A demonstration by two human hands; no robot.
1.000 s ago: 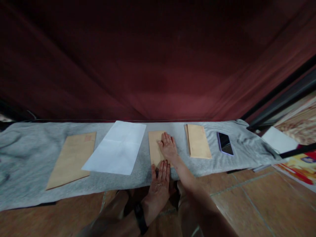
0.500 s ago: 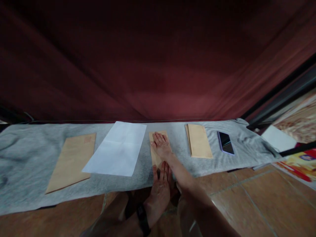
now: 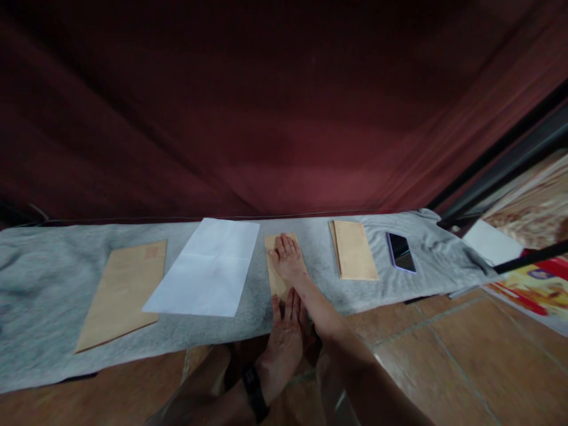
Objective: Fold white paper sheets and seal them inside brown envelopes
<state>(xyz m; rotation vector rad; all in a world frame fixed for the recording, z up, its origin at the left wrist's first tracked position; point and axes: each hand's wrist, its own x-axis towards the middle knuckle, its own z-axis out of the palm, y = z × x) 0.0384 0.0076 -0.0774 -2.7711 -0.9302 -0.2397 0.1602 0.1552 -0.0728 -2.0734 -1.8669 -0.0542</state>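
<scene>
While the small brown envelope (image 3: 276,269) lies flat on the grey cloth (image 3: 44,284) just below the middle of the frame, its long axis runs from the near edge of the cloth toward the dark red curtain (image 3: 284,118), one short end pointing at the person. The right hand (image 3: 289,259) lies flat on its far half, palm down, fingers straight and close together, pointing up the frame; the forearm comes in from the lower right. The left hand (image 3: 284,334) rests palm down at the near short end, fingertips on the envelope's near edge, with a dark band at the wrist. Neither grip closes around anything: both hands are open and only press on the paper. To the left of the envelope lies a white sheet (image 3: 206,267), then a large brown envelope (image 3: 122,293). To the right lie a second brown envelope (image 3: 354,249) and a phone (image 3: 402,252), all on the same cloth. Brown floor tiles (image 3: 444,361) fill the lower right.
</scene>
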